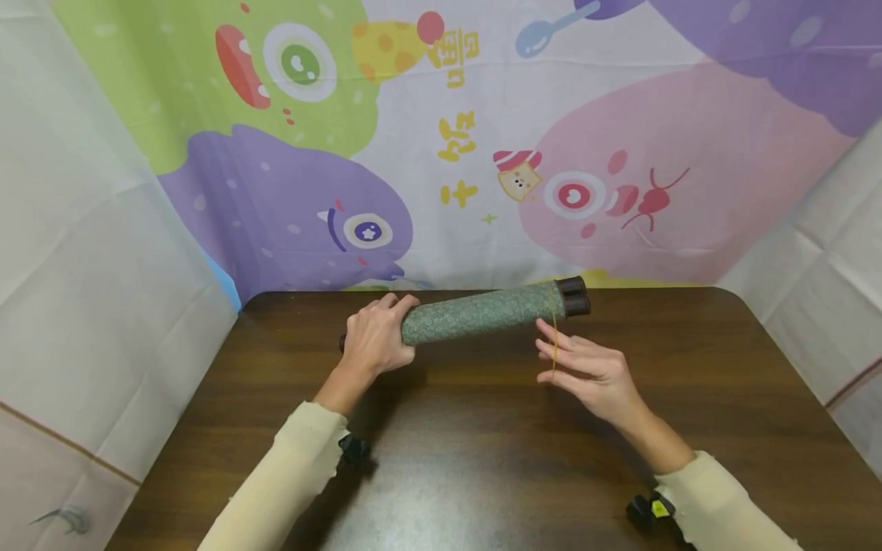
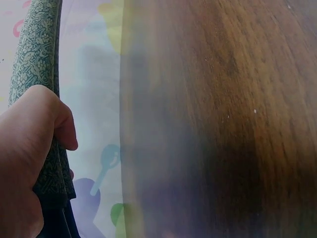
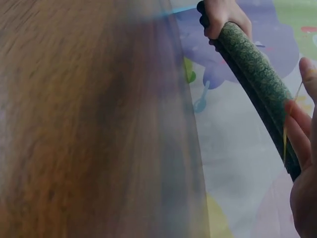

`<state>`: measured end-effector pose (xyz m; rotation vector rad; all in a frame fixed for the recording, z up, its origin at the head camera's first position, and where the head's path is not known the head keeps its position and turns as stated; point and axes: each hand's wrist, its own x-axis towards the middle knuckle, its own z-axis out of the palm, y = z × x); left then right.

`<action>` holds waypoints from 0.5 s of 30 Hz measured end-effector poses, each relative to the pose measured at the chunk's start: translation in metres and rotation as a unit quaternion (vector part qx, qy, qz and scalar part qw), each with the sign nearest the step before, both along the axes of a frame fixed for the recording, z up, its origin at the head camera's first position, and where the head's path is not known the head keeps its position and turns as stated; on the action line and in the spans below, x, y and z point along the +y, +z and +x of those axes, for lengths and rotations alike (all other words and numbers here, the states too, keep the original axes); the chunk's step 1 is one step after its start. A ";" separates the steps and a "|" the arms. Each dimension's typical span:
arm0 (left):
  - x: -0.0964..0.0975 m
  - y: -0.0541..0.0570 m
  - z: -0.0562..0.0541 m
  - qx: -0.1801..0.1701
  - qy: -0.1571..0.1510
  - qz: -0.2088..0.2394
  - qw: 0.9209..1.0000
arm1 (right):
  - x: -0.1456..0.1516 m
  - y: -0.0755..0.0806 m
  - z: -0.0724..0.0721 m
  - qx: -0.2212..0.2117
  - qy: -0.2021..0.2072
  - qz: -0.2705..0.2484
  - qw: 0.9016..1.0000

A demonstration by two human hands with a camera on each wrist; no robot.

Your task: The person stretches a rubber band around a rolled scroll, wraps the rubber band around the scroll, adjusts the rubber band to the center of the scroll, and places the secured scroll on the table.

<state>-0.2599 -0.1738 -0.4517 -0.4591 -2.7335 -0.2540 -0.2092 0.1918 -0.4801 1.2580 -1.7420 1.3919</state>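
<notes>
A rolled scroll-like bundle in green floral cloth, with dark rod ends [image 1: 482, 312], is held slanting above the table. My left hand [image 1: 377, 333] grips it near its left end, thumb and fingers wrapped round it, as the left wrist view also shows. At the bundle's right end, a thin yellow rubber band [image 1: 555, 348] loops over the cloth and stretches down to my right hand [image 1: 596, 375]. Its fingers are spread and fairly straight, with the band across them. In the right wrist view, the band [image 3: 285, 136] runs between thumb and fingers beside the bundle [image 3: 257, 69].
Below the hands lies a dark brown wooden table [image 1: 455, 459]. Behind it hangs a cartoon-printed cloth [image 1: 441, 245], with pale sheets at both sides. A small black device [image 1: 353, 448] sits at the left wrist, another [image 1: 644, 509] at the right.
</notes>
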 end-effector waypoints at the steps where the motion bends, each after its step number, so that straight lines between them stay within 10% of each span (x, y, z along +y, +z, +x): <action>1: 0.000 0.000 0.000 0.000 0.001 0.001 1.000 | 0.000 0.000 0.000 0.015 -0.021 0.010 1.000; 7: -0.002 0.000 -0.001 0.002 -0.001 0.004 1.000 | 0.004 -0.001 -0.002 0.094 -0.135 0.094 0.982; 15: -0.003 -0.002 0.000 0.004 0.003 0.004 1.000 | 0.007 0.001 -0.002 0.165 -0.276 0.165 0.932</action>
